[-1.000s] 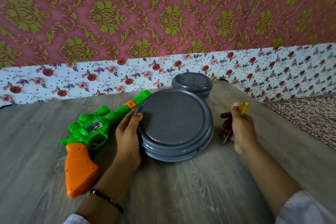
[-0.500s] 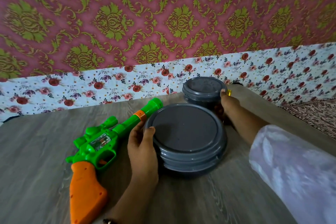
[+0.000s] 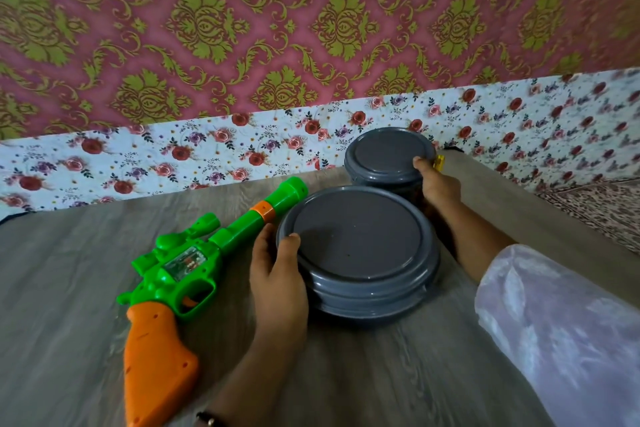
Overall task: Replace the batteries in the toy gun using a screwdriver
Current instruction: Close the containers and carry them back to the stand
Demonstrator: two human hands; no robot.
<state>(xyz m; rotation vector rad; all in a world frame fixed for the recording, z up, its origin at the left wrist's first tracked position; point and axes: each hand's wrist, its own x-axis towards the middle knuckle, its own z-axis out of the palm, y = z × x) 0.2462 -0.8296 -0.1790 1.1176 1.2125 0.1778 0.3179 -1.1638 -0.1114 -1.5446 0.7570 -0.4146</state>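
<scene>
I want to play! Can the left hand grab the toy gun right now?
Probably yes. The left hand holds the big grey container, and the toy gun lies just beside it on the table with nothing between.

- My left hand [image 3: 277, 274] is cupped, thumb up and fingers curved; a dark bracelet sits at its wrist.
- My right arm reaches forward in a pale sleeve; my right hand [image 3: 438, 185] is curled, thumb on top.
</scene>
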